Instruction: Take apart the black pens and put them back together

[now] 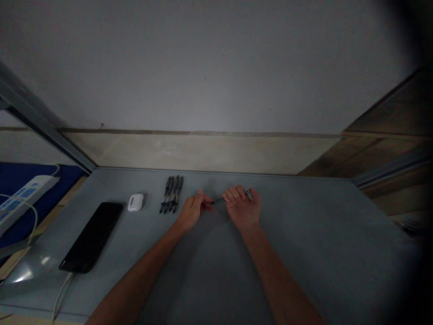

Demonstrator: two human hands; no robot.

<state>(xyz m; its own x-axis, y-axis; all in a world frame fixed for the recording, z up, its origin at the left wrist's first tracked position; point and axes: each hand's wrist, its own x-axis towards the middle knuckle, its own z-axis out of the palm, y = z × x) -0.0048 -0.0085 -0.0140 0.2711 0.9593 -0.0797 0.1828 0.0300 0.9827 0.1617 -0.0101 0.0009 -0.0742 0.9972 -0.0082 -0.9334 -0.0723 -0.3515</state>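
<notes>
Above the middle of the grey table, a slim dark pen [219, 200] lies nearly level between my two hands. The fingers of my left hand [192, 210] are closed around its left end. My right hand [242, 207] has its palm toward me, with its fingers wrapped over the pen's right part; the tip shows past them by the thumb. Fingers hide much of the pen. Several dark pens [172, 194] with clear middles lie side by side in a row, left of my left hand.
A white earbud case [135, 202] sits left of the pen row. Further left lies a black phone [92, 237] with a cable at its near end. A white power strip [25, 198] is beyond the table's left edge. A wall [209, 153] rises behind the grey table [314, 234].
</notes>
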